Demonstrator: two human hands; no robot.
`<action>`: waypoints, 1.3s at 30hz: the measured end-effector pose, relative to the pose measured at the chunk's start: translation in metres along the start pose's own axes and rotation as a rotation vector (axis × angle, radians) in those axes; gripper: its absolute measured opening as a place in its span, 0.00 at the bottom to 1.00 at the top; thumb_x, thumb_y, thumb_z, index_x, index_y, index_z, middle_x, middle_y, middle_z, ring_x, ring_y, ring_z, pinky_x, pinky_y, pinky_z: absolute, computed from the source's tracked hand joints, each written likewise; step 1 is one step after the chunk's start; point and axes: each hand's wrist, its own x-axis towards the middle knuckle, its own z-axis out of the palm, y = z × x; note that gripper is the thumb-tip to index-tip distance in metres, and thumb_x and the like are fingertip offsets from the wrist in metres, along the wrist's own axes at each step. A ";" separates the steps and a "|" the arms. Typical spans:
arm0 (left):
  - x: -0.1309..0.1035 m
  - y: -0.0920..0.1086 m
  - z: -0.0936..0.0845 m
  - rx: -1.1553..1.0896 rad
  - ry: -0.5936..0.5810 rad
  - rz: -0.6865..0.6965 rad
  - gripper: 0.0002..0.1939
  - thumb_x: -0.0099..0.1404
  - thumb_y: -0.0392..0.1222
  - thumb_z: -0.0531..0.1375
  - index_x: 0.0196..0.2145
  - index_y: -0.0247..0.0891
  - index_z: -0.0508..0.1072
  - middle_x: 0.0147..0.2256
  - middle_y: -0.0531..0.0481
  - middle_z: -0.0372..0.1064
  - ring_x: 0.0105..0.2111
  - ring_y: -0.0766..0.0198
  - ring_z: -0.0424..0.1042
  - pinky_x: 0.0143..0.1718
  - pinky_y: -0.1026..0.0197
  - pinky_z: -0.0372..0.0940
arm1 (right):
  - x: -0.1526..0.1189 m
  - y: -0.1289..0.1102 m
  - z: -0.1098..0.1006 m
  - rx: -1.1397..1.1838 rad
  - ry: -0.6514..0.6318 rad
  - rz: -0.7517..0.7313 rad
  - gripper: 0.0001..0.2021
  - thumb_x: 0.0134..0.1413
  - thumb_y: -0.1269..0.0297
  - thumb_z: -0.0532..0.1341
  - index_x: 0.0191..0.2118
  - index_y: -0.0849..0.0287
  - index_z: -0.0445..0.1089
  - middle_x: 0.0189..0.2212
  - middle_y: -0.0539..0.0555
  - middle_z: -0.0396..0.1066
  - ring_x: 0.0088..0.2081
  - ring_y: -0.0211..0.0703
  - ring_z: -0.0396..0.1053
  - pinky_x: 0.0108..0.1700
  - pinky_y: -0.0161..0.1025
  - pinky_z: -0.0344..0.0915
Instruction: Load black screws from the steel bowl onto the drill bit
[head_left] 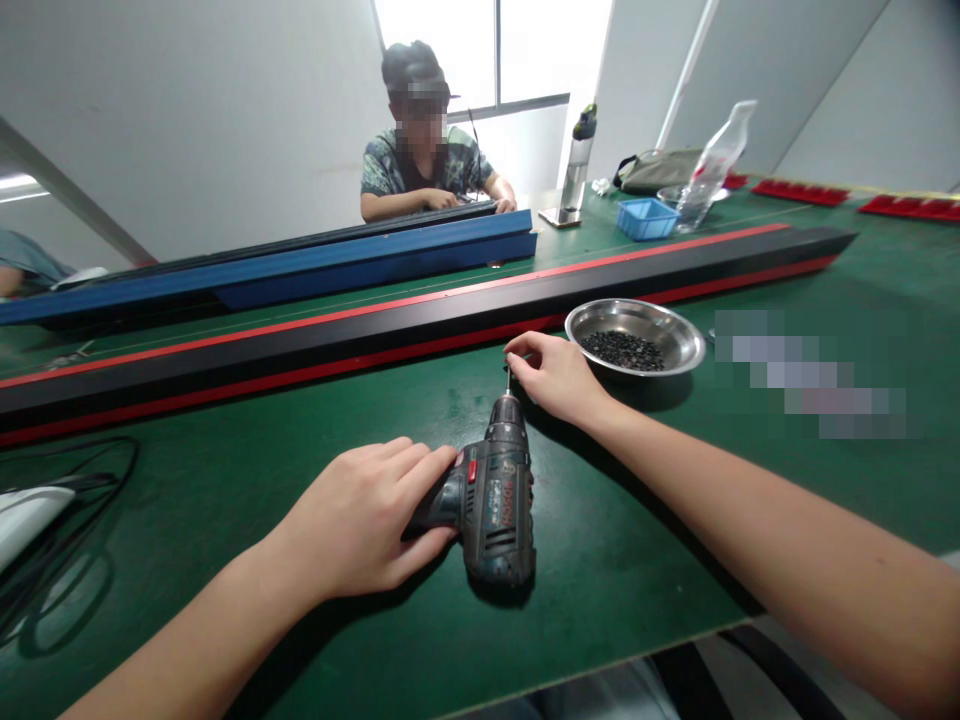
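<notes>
While the drill [499,510] is being grasped by the left hand [375,515], its bit [508,381] is being pinched by the right hand [556,376].
Drill being supported by table [615,580], near bowl [686,340].

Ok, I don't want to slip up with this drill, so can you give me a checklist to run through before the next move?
1. Drill gripped: ok, the left hand is around its handle.
2. Bit pointing away from the body: ok.
3. Right hand clear of the bit: not ok, thumb and finger are at its tip.
4. Something seated on the tip: cannot tell, the fingertips hide it.
5. Bowl of small black parts upright: ok, just beyond the right hand.
6. Finger off the trigger: cannot tell, it is out of sight.
</notes>
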 end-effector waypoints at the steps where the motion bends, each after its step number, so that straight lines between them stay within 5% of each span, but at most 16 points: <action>1: 0.000 0.000 0.000 -0.001 0.002 0.001 0.24 0.71 0.50 0.58 0.59 0.37 0.66 0.46 0.40 0.76 0.43 0.50 0.76 0.43 0.49 0.71 | 0.000 0.000 0.000 -0.001 -0.004 -0.003 0.07 0.61 0.69 0.63 0.40 0.57 0.79 0.35 0.54 0.82 0.36 0.45 0.78 0.41 0.41 0.71; 22: 0.001 0.001 0.000 -0.003 -0.005 -0.010 0.25 0.70 0.50 0.58 0.60 0.36 0.66 0.46 0.41 0.76 0.42 0.50 0.75 0.42 0.48 0.71 | 0.000 0.001 0.000 -0.011 0.000 0.000 0.10 0.62 0.68 0.63 0.45 0.58 0.80 0.41 0.57 0.83 0.41 0.49 0.80 0.48 0.46 0.74; 39: 0.003 0.007 0.006 0.027 0.051 -0.230 0.24 0.70 0.53 0.59 0.59 0.40 0.67 0.45 0.44 0.75 0.43 0.48 0.74 0.42 0.48 0.69 | -0.003 0.001 0.001 -0.019 0.019 0.014 0.12 0.61 0.69 0.64 0.49 0.61 0.79 0.43 0.59 0.82 0.42 0.48 0.79 0.49 0.45 0.73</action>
